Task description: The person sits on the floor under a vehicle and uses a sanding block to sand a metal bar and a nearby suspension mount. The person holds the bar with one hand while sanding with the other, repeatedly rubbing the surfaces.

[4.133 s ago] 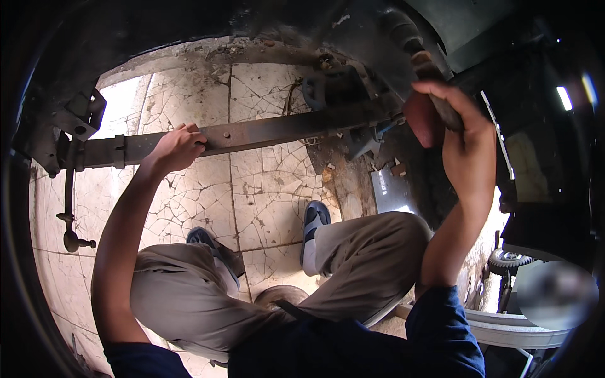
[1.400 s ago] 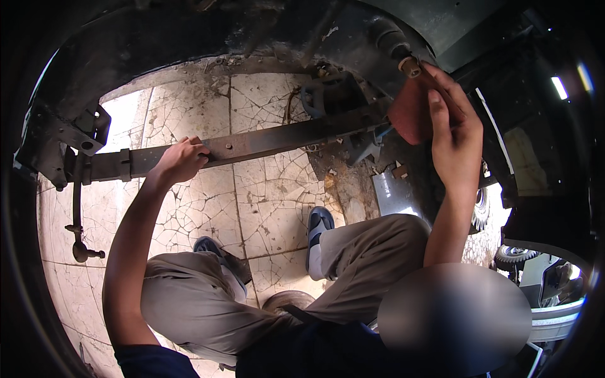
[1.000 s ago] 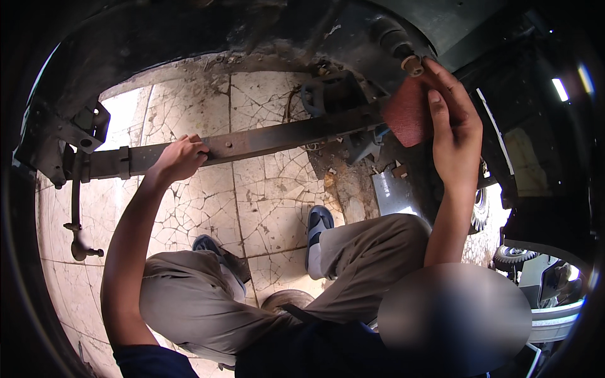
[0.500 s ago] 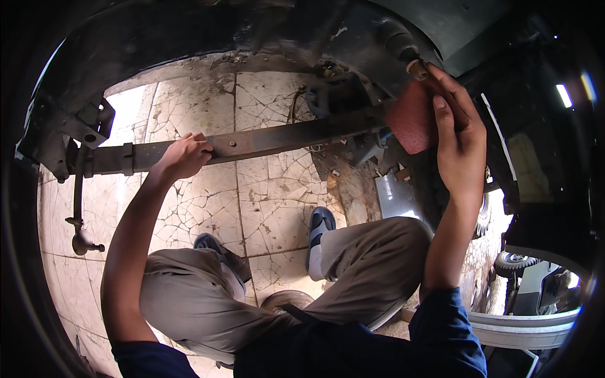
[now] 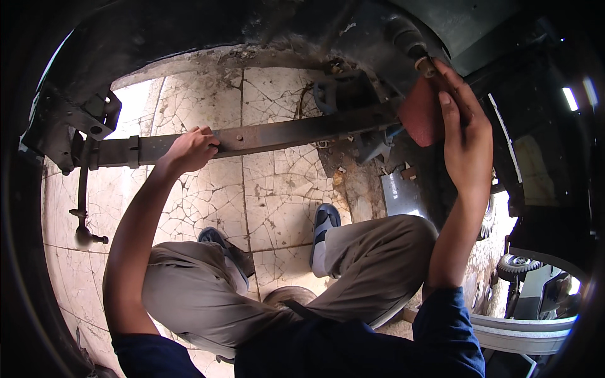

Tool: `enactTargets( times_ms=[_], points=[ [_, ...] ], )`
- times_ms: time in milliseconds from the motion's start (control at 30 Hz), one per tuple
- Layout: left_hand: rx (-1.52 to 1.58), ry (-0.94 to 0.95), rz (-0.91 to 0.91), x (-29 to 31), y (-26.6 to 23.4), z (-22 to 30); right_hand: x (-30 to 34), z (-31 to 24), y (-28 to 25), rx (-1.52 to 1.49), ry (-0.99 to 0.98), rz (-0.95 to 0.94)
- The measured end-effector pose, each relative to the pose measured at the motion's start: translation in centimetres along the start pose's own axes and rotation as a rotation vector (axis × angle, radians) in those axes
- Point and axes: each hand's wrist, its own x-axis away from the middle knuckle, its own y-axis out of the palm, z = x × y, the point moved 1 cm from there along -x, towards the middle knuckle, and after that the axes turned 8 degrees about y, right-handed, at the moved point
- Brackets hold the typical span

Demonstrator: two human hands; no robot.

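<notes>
My left hand is closed over a long, flat metal leaf spring that runs across in front of me, its fingers curled over the top edge. At the upper right, my right hand holds a reddish-brown sheet of sandpaper. The thumb lies on the near side of the sheet, and the other fingers are partly hidden. Dark bodywork stands behind the sheet. Close to my right fingertips, a black rounded part with a brownish metal end sticks out of the bodywork.
A bracket and a hanging rod with a ball end are at the left. Below lies a cracked tile floor with a grey metal plate. My knees are bent above a round object. Small treaded wheels show at lower right.
The view has shifted slightly, so the scene sits a little further right and higher. The sandpaper, blurred before, looks sharper. My left hand keeps its hold on the leaf spring.
</notes>
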Motion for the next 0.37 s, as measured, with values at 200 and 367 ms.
enactTargets(
  times_ms=[200, 367],
  points=[
    [-0.009, -0.029, -0.02, -0.21, -0.21, 0.18, -0.13, 0.4, 0.11, -0.059, -0.017, -0.01],
    [0.008, -0.02, -0.002, 0.02, 0.07, -0.02, 0.06, 0.11, 0.12, -0.068, 0.028, -0.029]
  ],
)
